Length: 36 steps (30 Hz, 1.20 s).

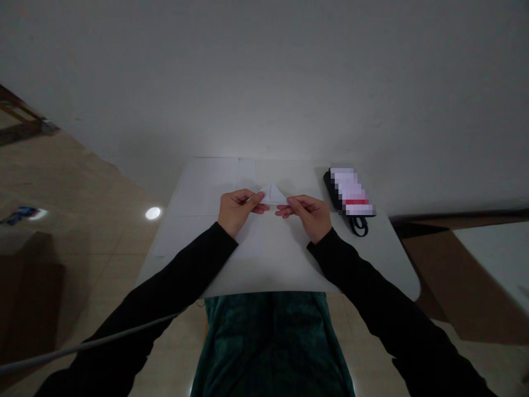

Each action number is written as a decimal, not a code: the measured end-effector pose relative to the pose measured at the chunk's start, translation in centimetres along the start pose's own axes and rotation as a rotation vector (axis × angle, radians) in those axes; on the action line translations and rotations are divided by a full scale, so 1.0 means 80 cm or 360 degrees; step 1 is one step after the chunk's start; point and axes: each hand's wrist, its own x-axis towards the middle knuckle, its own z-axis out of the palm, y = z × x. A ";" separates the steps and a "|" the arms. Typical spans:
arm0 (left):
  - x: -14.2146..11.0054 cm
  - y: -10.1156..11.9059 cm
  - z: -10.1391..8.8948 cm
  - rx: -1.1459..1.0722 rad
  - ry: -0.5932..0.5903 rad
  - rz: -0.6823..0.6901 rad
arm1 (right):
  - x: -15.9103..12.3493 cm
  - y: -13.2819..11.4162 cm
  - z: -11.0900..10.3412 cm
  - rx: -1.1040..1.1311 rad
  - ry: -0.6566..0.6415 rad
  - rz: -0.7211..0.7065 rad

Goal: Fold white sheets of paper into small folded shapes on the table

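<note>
Pinching paper, left hand at its nine o'clock, right hand at three, I might tear it by overpulling.

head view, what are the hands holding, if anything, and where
A folded white paper, its left end in the left hand, its right end in the right hand.

No text is showing legibly; coarse blocks are blurring the white-and-red rectangular panel on the smooth white surface's right.
</note>
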 end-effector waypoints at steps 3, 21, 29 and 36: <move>-0.003 0.001 0.003 0.0015 -0.0025 0.0046 | -0.002 0.002 0.001 -0.0022 0.0098 -0.0011; 0.000 -0.008 0.004 -0.0038 0.0025 0.0090 | -0.005 -0.008 0.004 -0.0011 0.0223 -0.0020; -0.006 -0.006 0.007 0.0041 -0.0131 0.0089 | -0.007 -0.012 0.006 -0.0072 0.0225 0.0001; -0.007 -0.011 0.009 0.0054 -0.0062 0.0030 | -0.009 -0.012 0.010 -0.0030 0.0240 -0.0037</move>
